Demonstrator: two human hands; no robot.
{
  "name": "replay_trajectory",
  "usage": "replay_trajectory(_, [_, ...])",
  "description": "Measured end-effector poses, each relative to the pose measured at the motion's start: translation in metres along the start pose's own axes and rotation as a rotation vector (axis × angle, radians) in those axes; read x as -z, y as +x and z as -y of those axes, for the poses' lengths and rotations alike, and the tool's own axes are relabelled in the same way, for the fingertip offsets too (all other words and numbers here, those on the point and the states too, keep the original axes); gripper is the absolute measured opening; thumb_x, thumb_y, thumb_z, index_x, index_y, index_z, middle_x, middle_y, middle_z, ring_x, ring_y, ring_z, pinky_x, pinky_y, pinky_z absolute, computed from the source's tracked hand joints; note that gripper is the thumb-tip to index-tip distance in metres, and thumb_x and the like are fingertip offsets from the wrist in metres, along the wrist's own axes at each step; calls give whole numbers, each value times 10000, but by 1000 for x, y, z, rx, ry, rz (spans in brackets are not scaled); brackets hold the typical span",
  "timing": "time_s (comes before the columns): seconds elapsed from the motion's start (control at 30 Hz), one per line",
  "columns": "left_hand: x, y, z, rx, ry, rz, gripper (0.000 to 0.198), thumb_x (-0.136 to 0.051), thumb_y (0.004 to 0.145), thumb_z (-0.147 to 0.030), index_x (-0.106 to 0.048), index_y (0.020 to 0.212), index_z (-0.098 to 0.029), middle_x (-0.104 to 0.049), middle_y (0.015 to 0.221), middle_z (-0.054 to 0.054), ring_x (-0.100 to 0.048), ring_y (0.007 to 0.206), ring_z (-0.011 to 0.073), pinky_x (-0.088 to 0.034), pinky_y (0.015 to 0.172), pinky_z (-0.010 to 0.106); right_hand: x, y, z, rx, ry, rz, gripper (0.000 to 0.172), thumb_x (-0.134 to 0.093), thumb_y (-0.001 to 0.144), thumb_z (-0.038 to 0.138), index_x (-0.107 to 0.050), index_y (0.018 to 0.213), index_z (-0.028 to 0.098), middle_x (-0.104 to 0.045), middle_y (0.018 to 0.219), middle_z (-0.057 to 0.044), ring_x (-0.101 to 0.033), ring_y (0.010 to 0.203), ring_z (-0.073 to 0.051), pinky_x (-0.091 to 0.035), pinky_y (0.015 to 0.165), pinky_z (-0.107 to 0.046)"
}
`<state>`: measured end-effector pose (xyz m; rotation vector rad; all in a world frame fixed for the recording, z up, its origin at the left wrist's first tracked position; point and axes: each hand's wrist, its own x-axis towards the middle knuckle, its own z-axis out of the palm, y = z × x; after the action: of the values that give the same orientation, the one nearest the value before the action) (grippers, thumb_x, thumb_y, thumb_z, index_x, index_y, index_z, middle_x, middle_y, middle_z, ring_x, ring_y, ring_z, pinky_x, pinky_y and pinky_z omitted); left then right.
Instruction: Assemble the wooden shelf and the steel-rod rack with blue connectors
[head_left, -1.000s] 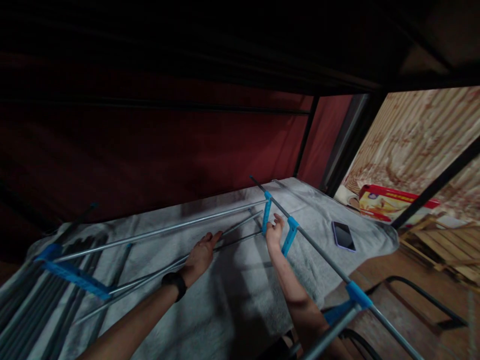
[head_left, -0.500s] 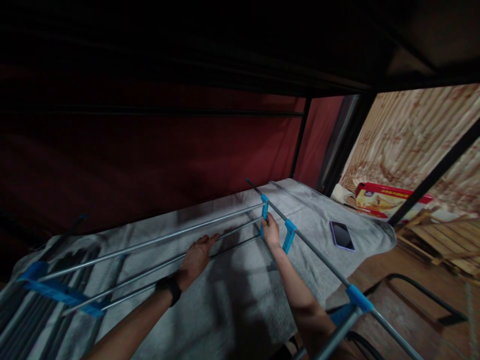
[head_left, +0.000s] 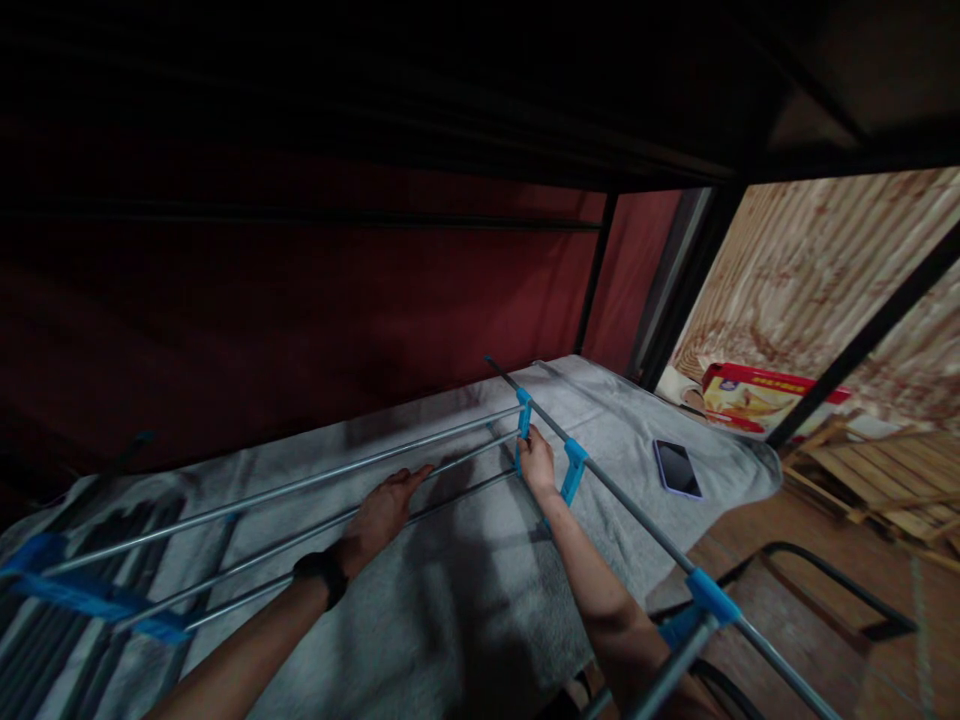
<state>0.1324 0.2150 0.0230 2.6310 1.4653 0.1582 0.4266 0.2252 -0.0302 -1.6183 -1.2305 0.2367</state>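
Observation:
A metal drying rack of grey rods with blue plastic joints lies on a grey towel spread over a bed. My left hand, a dark band on its wrist, rests with fingers stretched out over the nearest rod. My right hand is closed around the blue connector where the rods meet a long cross bar. A second blue clip sits on that bar just right of my hand.
A phone lies face up on the towel at the right. A red and yellow box stands beyond the bed's corner. Black bunk frame posts rise at right, with a dark upper bunk overhead and wooden slats on the floor.
My right hand closed onto the blue connector, having been loose beside it a second ago. The rack's left end slid further left and down in view. My left hand stayed flat on the rod.

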Motion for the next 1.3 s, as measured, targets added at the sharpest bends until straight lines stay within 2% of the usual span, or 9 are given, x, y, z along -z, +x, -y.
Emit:
replay_trajectory(0.13, [0, 1, 1, -18, 14, -3, 785, -292, 755, 97, -375, 1460, -237, -607, 1242, 95, -629, 1063, 165, -481, 934, 284, 0, 0, 1, -4, -27, -14, 280, -440, 828, 205, -617, 1045, 204, -682, 899, -55, -624, 852, -195, -455, 824, -285])
replay_trajectory(0.3, [15, 0, -6, 0, 89, 1, 726, -314, 810, 46, -365, 1466, -262, -626, 1159, 97, -643, 1014, 180, -486, 906, 298, 0, -1, 2, 5, -35, -17, 300, -435, 822, 192, -624, 1054, 188, -688, 898, -65, -629, 835, -200, -462, 818, -293])
replay_trajectory(0.43, [20, -3, -11, -12, 142, 5, 740, -294, 794, 48, -363, 1469, -247, -624, 1171, 105, -640, 1025, 198, -488, 901, 321, 0, -2, 1, 16, -33, -18, 316, -426, 828, 190, -623, 1076, 186, -694, 946, -75, -635, 880, -209, -463, 852, -309])
replay_trajectory(0.57, [20, -4, -14, -25, 169, 4, 735, -287, 804, 31, -339, 1482, -248, -607, 1240, 112, -643, 1026, 209, -497, 875, 339, -1, -3, -1, 22, -27, -26, 311, -436, 839, 194, -619, 1092, 198, -697, 1010, -75, -632, 949, -211, -454, 906, -320])
replay_trajectory(0.97, [19, 3, -15, -36, 192, 3, 673, -289, 833, -16, -357, 1467, -229, -646, 1204, 95, -687, 926, 239, -499, 761, 359, -4, -4, -4, 6, -35, -37, 331, -437, 859, 211, -606, 1141, 180, -678, 1124, -109, -618, 1038, -223, -423, 982, -346])
replay_trajectory(1.2, [16, 10, -8, -52, 151, -16, 650, -313, 847, -27, -379, 1445, -272, -629, 1269, 89, -690, 946, 233, -495, 778, 356, -5, -6, 1, -31, -35, -71, 304, -442, 827, 191, -621, 1073, 197, -695, 990, -72, -626, 936, -208, -440, 925, -326])
replay_trajectory(1.3, [13, 9, -8, -56, 132, -36, 641, -320, 839, -11, -408, 1422, -263, -634, 1255, 97, -682, 962, 231, -496, 806, 359, -2, -5, 1, -15, -29, -45, 318, -440, 811, 193, -618, 1075, 196, -697, 980, -66, -627, 916, -204, -446, 904, -323])
